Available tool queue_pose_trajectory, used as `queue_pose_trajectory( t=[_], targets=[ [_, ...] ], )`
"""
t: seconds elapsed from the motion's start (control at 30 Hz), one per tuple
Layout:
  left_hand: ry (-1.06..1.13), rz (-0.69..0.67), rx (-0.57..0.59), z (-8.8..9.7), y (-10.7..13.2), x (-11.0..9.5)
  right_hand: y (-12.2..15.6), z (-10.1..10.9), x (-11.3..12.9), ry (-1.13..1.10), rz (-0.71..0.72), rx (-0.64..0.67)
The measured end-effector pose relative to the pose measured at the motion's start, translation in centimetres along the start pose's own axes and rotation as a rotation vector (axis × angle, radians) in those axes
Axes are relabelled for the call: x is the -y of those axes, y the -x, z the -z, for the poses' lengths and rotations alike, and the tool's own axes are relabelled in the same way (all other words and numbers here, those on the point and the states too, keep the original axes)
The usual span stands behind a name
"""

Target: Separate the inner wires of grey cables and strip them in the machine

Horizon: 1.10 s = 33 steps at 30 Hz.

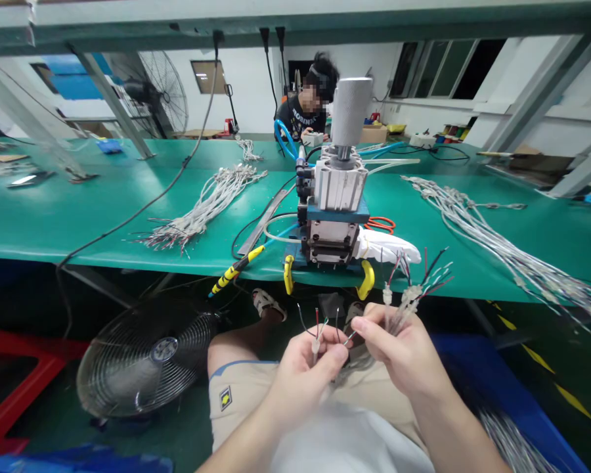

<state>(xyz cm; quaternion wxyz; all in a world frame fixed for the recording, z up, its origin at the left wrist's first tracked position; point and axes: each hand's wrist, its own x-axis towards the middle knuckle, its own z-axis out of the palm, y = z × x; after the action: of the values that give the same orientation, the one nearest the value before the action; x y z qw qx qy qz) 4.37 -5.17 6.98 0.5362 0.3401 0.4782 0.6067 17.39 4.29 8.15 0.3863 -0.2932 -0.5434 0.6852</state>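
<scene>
Well left of the left hand, a round wire-cage fan (pixel 152 378) sits low. Nearer that hand, but beyond it, a sheaf of pale, stringy cables (pixel 209 207) lies on the smooth green table (pixel 98 213). The left hand (pixel 308 364) pinches a cable end (pixel 316 347), its milky plug sprouting black, red and green wires. Ahead of both hands stands a blocky metal machine (pixel 341 180) with a rough-skinned cylinder on top. The right hand (pixel 406 351) nips a thin wire (pixel 350 337) just beside the left fingertips, and its curled fingers hold a cable handful (pixel 398 316), stripped-looking ends fanned upward. I'd judge the step to be parting fine wires; the next move calls for a light, exact pinch. Beyond the right hand, to its right, a long slack bundle (pixel 502 240) stretches out.
</scene>
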Motion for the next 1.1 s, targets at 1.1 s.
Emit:
queue_pose_trajectory(
  t=[1.1],
  targets=[
    [0.135,-0.175,0.020,0.2,-0.8,0.3,0.5,-0.3,2.1,0.238,0.084,0.016]
  ],
)
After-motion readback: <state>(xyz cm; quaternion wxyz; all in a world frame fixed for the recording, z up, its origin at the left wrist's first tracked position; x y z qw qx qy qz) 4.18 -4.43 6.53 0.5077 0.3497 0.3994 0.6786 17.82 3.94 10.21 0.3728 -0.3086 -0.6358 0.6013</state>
